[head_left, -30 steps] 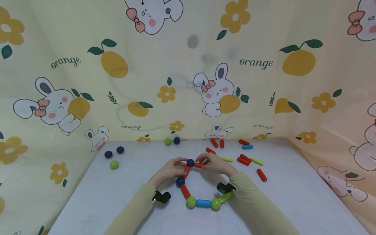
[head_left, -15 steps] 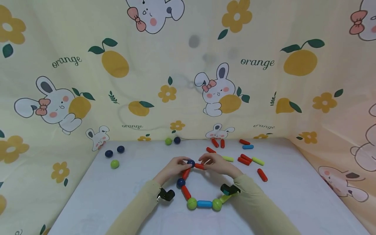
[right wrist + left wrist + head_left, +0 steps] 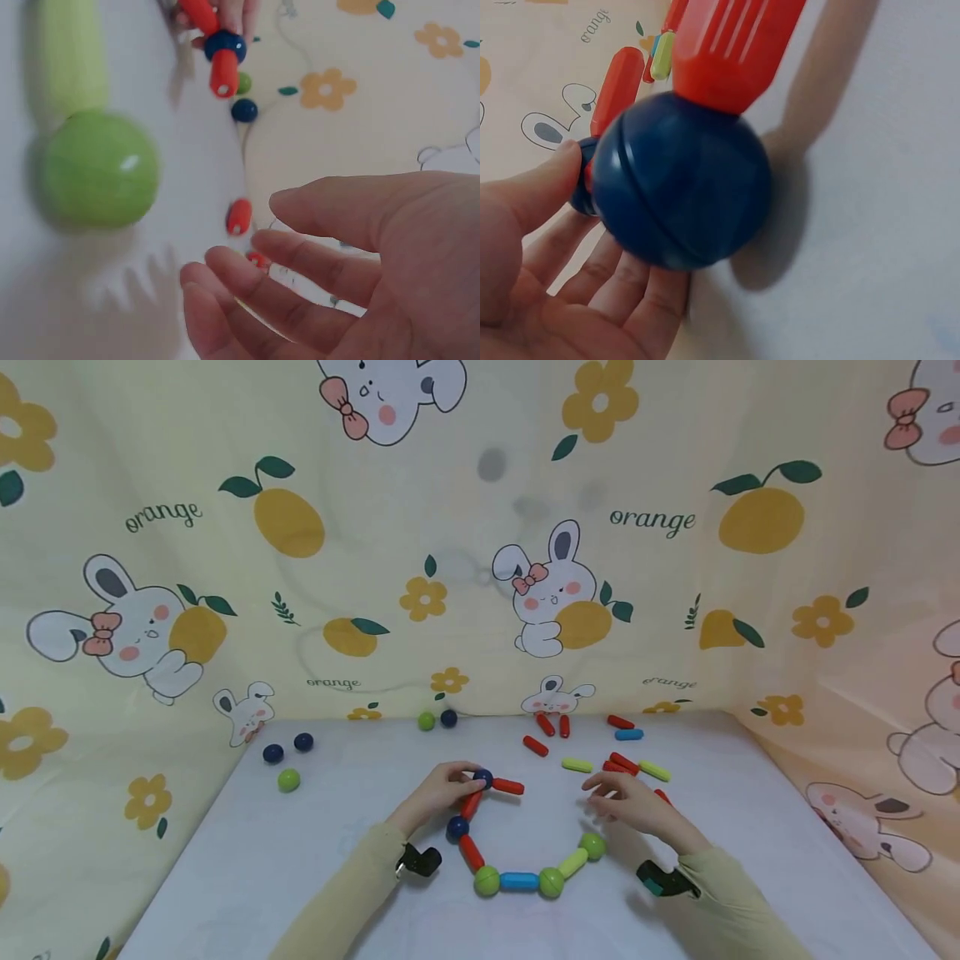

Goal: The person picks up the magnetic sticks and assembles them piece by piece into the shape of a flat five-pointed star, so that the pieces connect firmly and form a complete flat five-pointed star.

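Note:
In the head view my left hand (image 3: 435, 793) pinches a dark blue ball (image 3: 483, 778) at the far end of a chain of toy balls and rods. From that ball a red rod (image 3: 510, 787) sticks out to the right, its other end free. Another red rod (image 3: 471, 806) runs down to a second dark blue ball (image 3: 457, 828), which looms large in the left wrist view. The chain curves on through a green ball (image 3: 487, 881) and a blue rod (image 3: 519, 882) to an end green ball (image 3: 592, 846). My right hand (image 3: 637, 806) hovers beyond it, fingers loosely spread, holding nothing.
Loose red rods (image 3: 536, 746), yellow-green rods (image 3: 577, 765) and a blue rod (image 3: 629, 735) lie at the back right of the white table (image 3: 315, 860). Dark blue balls (image 3: 273, 753) and green balls (image 3: 288, 780) sit at the back left. A printed cloth (image 3: 420, 652) hangs behind.
My right hand has let go of the red rod at the top of the chain and moved right, uncovering the end green ball. My left hand stays at the dark blue ball.

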Demonstrator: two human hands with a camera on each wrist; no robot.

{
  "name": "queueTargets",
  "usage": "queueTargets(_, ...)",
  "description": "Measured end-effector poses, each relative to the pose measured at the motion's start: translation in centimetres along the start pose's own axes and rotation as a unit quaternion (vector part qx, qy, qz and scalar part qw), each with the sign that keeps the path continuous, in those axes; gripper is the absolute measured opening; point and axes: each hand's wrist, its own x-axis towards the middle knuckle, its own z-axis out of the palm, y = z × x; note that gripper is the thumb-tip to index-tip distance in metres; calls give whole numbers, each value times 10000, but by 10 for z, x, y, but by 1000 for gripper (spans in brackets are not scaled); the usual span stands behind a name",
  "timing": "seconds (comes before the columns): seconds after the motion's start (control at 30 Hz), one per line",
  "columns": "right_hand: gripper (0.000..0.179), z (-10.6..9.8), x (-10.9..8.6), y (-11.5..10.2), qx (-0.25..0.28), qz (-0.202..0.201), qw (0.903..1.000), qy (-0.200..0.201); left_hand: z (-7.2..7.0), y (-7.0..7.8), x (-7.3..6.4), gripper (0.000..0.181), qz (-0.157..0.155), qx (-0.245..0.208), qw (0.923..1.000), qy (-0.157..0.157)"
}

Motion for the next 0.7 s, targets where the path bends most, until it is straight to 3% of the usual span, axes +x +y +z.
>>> queueTargets(0.17, 30, 1, -21, 14, 156, 390, 9985, -340, 0, -1, 0, 44, 17, 28, 10000, -32)
queueTargets(0.33, 30, 7, -29, 19, 244, 647, 9956, -626, 0, 1, -1, 43, -7, -16, 10000, -38)
queueTargets(0.7, 32, 23, -24, 18, 118, 1003, 9939, -438, 0, 2, 0, 43, -64, -41, 10000, -28)
